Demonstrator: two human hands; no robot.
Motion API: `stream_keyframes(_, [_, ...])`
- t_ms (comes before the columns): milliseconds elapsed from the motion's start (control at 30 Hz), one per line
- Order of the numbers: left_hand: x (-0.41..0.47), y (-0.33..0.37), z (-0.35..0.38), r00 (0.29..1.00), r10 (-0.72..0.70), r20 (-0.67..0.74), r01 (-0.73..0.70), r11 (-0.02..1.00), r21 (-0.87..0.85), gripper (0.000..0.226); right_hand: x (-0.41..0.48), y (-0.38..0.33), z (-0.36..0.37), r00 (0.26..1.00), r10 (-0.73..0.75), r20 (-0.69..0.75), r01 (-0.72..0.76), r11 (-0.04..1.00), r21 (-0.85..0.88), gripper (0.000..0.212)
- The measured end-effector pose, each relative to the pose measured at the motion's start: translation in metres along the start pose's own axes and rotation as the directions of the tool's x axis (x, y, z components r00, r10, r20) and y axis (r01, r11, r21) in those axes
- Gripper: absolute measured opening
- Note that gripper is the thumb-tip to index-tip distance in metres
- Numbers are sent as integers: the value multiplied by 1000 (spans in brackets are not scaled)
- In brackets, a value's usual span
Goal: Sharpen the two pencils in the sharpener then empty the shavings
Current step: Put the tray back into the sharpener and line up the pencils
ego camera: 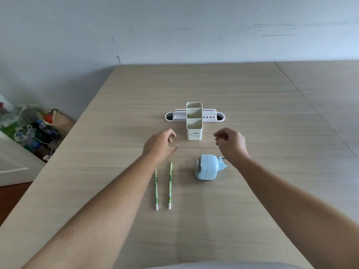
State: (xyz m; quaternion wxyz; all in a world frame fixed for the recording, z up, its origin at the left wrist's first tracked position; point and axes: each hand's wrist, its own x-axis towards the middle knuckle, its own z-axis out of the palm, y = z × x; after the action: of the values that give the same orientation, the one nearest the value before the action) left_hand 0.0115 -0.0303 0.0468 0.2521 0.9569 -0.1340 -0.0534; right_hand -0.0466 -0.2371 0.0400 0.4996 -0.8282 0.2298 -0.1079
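Observation:
Two green-patterned pencils lie side by side on the wooden table, tips pointing away from me: the left pencil (156, 189) and the right pencil (170, 185). A light blue crank sharpener (207, 167) stands to their right, its handle facing right. My left hand (159, 145) hovers just beyond the pencil tips, fingers loosely curled and apart, holding nothing. My right hand (231, 143) hangs above and behind the sharpener, fingers loosely curled, also holding nothing.
A cream three-compartment pen holder (194, 131) stands between my hands, with a white oblong organiser tray (174, 116) behind it. The table's left edge drops to a floor where bags and bottles (33, 129) are piled. A wall runs behind the table.

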Motion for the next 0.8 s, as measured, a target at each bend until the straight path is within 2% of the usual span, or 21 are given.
stream_keyframes(67, [-2, -13, -10, 994, -92, -59, 92, 996, -9, 8, -6, -26, 21, 992, -69, 109, 69, 998, 2, 28])
stream_keyframes(100, [-4, -22, -11, 989, -139, -54, 140, 990, 4, 5, -11, -34, 34, 980, -96, 177, 100, 995, -11, 26])
stream_keyframes(200, [-13, -49, 1, 968, -248, 33, 245, 966, 89, 9, -26, -37, 74, 941, -88, 327, 128, 986, -103, 20])
stream_keyframes(333, [-29, -83, 33, 936, -319, 149, 297, 943, 151, 19, -39, -13, 113, 910, 44, 413, 89, 951, -297, 19])
stream_keyframes(433, [-36, -98, 53, 911, -355, 210, 327, 932, 158, 27, -42, 5, 133, 885, 148, 441, 59, 905, -422, 19])
stream_keyframes(567, [-36, -107, 66, 907, -367, 207, 337, 926, 168, 33, -43, 18, 153, 860, 237, 452, 62, 830, -554, 23])
stream_keyframes(667, [-34, -107, 68, 910, -359, 209, 322, 927, 191, 30, -40, 20, 160, 875, 282, 394, 11, 801, -598, 23])
stream_keyframes(800, [-32, -103, 64, 898, -373, 234, 336, 924, 184, 26, -38, 17, 165, 870, 310, 385, -14, 794, -608, 24])
